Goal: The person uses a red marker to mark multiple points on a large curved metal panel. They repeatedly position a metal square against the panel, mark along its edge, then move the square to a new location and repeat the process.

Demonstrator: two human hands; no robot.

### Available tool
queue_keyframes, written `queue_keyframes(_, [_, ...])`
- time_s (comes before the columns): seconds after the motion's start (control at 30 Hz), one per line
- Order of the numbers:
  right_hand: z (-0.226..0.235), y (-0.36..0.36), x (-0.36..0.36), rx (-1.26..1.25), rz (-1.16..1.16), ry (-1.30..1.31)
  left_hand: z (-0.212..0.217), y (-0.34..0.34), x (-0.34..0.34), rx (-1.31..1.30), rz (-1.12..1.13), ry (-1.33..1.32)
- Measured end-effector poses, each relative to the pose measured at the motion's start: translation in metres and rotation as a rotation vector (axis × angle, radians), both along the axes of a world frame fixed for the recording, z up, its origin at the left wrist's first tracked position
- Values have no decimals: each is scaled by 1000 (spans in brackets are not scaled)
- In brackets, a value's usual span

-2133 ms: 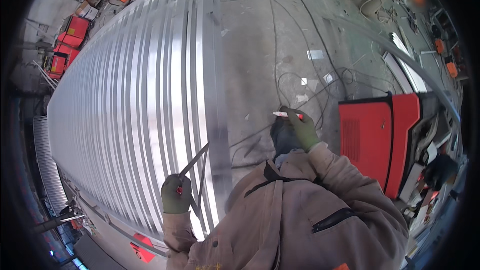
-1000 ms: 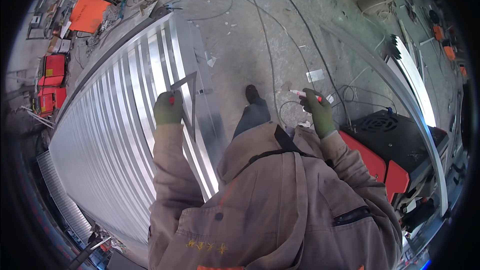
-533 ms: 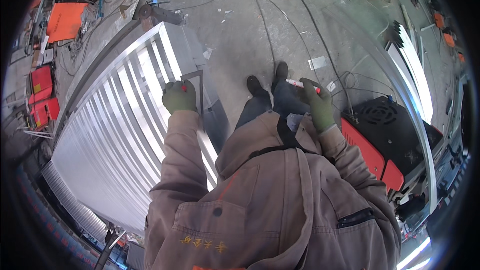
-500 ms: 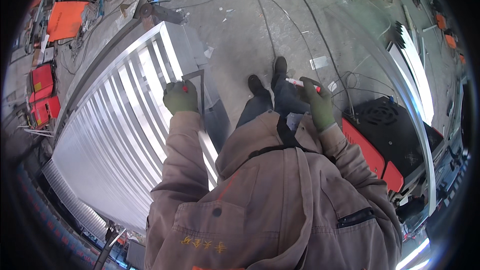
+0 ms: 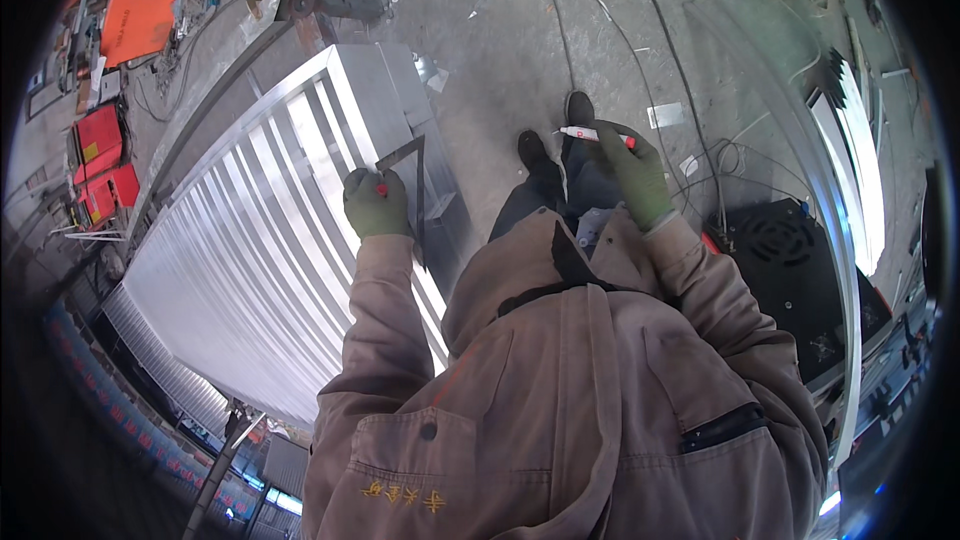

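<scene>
In its green glove my left hand (image 5: 375,206) is closed over the top of the ribbed metal panels, near their far right corner. A dark angled square (image 5: 419,195) sticks out from that hand toward the right, and a small red cap-like piece (image 5: 381,189) shows at its fingers. The stack of shiny metal panels (image 5: 240,240) stretches away to the left beneath the left arm. My right hand (image 5: 638,176), gloved in green as well, grips a white marker pen (image 5: 590,134) with a red end. The pen's narrow tip faces left, above my shoes.
Cables (image 5: 655,40) and paper scraps (image 5: 665,115) lie on the grey floor ahead. To the right stands a black machine (image 5: 790,260) with a vent, beside a long curved metal strip (image 5: 850,340). Red cases (image 5: 100,165) and an orange sheet (image 5: 138,22) are at far left.
The view has shifted, so the surroundings sit a little further right. My right hand has raised the marker pen slightly and turned it flatter. My left hand keeps its hold by the panels.
</scene>
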State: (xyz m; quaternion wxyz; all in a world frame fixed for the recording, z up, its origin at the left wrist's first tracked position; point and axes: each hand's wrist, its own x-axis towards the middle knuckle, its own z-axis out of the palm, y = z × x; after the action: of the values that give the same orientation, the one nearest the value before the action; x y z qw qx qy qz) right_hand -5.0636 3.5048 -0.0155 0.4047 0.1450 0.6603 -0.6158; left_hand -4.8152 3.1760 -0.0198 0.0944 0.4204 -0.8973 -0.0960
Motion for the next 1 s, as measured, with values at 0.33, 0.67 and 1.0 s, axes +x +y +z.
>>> queue_keyframes(0.33, [1, -7, -18, 5, -6, -72, -4, 1, 6, 109, 64, 83])
queue_keyframes(0.67, [11, -16, -28, 27, 14, -81, 4, -1, 2, 131, 52, 47])
queue_keyframes(1.0, [10, -24, -31, 32, 34, -101, 5, -5, -8, 97, 16, 89])
